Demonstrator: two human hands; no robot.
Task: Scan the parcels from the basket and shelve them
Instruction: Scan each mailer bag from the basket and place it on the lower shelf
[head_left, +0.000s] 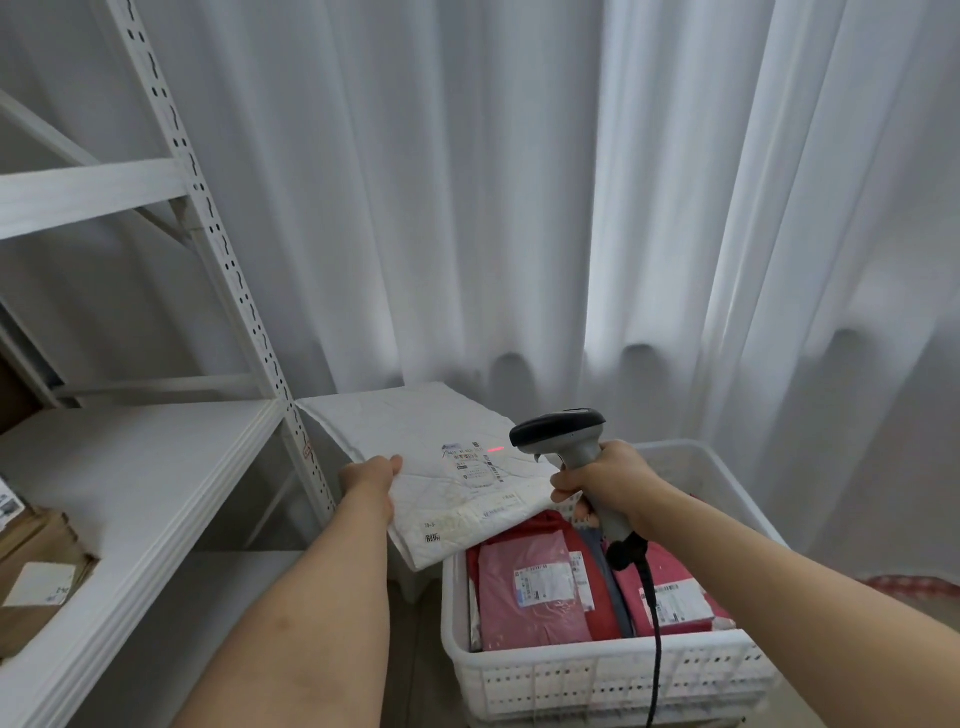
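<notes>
Outstretched, left hand (371, 475) pinches white parcel (441, 467); right hand (605, 480) grips scanner (563, 434).

I am seeing a large white padded parcel (441, 467) lying nearly flat in the air above the near-left corner of the white perforated basket (613, 675), label side up, with my left hand (371, 480) gripping its left edge. A red scan line is glowing on its printed label (475, 462). My right hand (610, 483) is gripping the grey-and-black barcode scanner (566, 436), its head pointing at that label and its black cable trailing down over the basket. Inside the basket, red and pink parcels (530, 587) are lying packed side by side, white labels facing up. The white shelf (130, 493) is standing to the left.
</notes>
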